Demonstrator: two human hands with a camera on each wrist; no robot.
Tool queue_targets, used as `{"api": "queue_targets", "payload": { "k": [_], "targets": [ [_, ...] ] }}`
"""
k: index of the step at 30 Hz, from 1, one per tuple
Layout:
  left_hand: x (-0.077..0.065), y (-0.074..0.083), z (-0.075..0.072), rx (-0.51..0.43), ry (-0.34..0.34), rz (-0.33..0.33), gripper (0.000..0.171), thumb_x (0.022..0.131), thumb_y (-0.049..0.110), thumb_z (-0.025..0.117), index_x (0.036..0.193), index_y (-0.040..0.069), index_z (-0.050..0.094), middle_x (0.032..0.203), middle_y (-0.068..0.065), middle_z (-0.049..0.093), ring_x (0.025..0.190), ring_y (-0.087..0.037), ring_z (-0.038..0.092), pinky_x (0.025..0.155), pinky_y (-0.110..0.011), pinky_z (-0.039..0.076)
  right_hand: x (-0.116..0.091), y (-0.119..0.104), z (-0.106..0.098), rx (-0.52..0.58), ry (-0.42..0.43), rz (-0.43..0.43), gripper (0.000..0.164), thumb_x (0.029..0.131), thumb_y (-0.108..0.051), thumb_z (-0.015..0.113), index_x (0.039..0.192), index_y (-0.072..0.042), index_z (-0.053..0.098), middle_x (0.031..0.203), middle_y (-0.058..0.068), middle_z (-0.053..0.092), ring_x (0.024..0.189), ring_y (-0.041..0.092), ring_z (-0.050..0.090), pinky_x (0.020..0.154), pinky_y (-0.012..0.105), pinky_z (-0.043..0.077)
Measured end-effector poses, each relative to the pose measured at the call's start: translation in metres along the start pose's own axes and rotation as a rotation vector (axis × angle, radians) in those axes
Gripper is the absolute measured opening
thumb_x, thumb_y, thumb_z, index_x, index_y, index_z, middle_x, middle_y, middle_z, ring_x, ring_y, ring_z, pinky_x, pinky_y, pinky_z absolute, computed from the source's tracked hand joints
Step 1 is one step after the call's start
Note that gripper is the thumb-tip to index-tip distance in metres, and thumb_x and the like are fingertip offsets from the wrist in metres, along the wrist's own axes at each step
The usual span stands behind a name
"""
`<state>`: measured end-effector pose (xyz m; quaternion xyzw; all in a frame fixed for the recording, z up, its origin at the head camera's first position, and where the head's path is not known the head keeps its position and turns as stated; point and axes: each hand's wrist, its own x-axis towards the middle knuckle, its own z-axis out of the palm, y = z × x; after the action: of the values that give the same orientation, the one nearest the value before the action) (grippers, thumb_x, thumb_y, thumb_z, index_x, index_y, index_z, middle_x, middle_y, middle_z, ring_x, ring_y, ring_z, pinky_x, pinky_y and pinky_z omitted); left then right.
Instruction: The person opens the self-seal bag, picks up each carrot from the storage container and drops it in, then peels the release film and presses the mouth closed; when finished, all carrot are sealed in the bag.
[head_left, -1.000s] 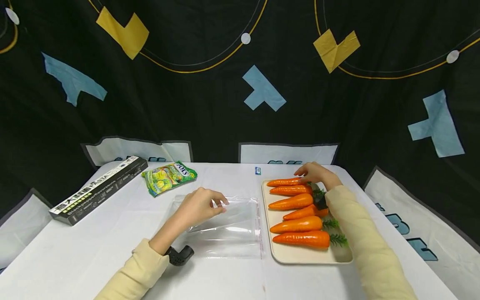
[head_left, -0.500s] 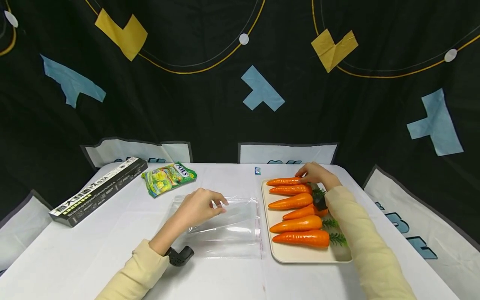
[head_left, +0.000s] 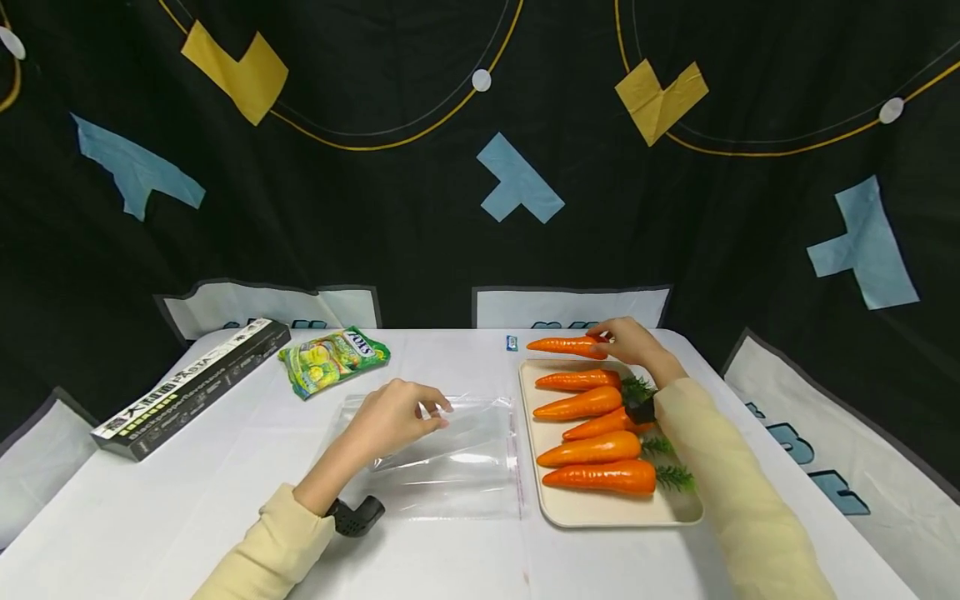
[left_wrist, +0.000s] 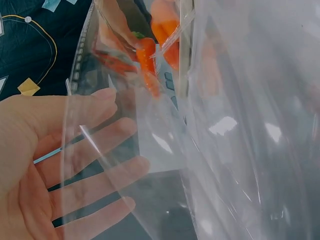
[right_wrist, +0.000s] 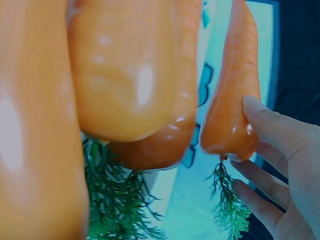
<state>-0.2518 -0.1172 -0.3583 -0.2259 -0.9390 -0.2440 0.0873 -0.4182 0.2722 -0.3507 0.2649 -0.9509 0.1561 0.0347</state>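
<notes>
My right hand [head_left: 636, 343] pinches an orange carrot [head_left: 564, 346] near its thick end, above the far edge of a cream tray [head_left: 570, 510]. Green leaves [right_wrist: 230, 205] hang below this carrot in the right wrist view, with the thumb on its side. Several more carrots [head_left: 600, 477] lie side by side on the tray. My left hand [head_left: 393, 418] is at a clear plastic bag [head_left: 465, 487], thumb and fingers apart. In the left wrist view, the loosely extended fingers [left_wrist: 100, 182] show through the bag's film [left_wrist: 240, 160].
A green candy packet [head_left: 333, 360] and a long black pasta box [head_left: 191, 387] lie on the left of the white table [head_left: 442, 567]. At the back sits a tiny blue-and-white packet [head_left: 512, 342]. A black curtain [head_left: 420, 233] hangs behind.
My right hand has lifted the farthest carrot off the tray and moved it slightly back, beyond the tray's far edge. The left hand and bag stay in place.
</notes>
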Motion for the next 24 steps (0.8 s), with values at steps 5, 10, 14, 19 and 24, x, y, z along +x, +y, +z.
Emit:
{"api": "queue_targets", "payload": {
  "k": [5,10,14,19,24],
  "targets": [
    [-0.002,-0.001,0.002,-0.005,0.006,0.001,0.013,0.081,0.021,0.078,0.094,0.019,0.076,0.077,0.012,0.068,0.066,-0.004,0.056,0.054,-0.027,0.044,-0.012,-0.008,-0.006,-0.019,0.095,-0.044,0.027,0.090,-0.010,0.068,0.115,0.000,0.068,0.108,0.017,0.067,0.094,0.032,0.062,0.082,0.046,0.052],
    [-0.003,-0.002,0.003,0.001,0.014,-0.008,0.013,0.081,0.021,0.078,0.093,0.019,0.076,0.076,0.012,0.067,0.065,-0.004,0.055,0.053,-0.027,0.043,-0.029,-0.027,-0.011,-0.075,0.142,-0.080,0.028,0.089,-0.013,0.070,0.114,0.000,0.068,0.105,0.016,0.068,0.087,0.027,0.062,0.074,0.042,0.052],
    [-0.003,-0.002,0.004,0.001,0.018,-0.013,0.014,0.081,0.021,0.079,0.094,0.018,0.076,0.076,0.012,0.067,0.065,-0.004,0.055,0.053,-0.028,0.043,-0.046,-0.048,-0.015,-0.115,0.162,-0.094,0.028,0.088,-0.014,0.072,0.113,-0.001,0.069,0.103,0.014,0.068,0.084,0.025,0.062,0.071,0.040,0.053],
    [-0.002,-0.001,0.004,0.009,0.038,-0.003,0.013,0.080,0.021,0.078,0.093,0.019,0.076,0.075,0.013,0.067,0.065,-0.003,0.056,0.054,-0.028,0.044,-0.061,-0.071,-0.013,-0.139,0.180,-0.135,0.026,0.088,-0.012,0.072,0.111,-0.002,0.070,0.105,0.013,0.069,0.089,0.026,0.065,0.076,0.043,0.055],
    [0.000,0.000,0.003,0.019,0.040,-0.007,0.014,0.080,0.022,0.078,0.094,0.019,0.076,0.075,0.013,0.067,0.066,-0.003,0.057,0.054,-0.028,0.044,-0.074,-0.091,-0.007,-0.138,0.178,-0.188,0.027,0.085,-0.012,0.075,0.110,-0.002,0.070,0.104,0.010,0.070,0.089,0.025,0.065,0.079,0.042,0.054]
  ]
}}
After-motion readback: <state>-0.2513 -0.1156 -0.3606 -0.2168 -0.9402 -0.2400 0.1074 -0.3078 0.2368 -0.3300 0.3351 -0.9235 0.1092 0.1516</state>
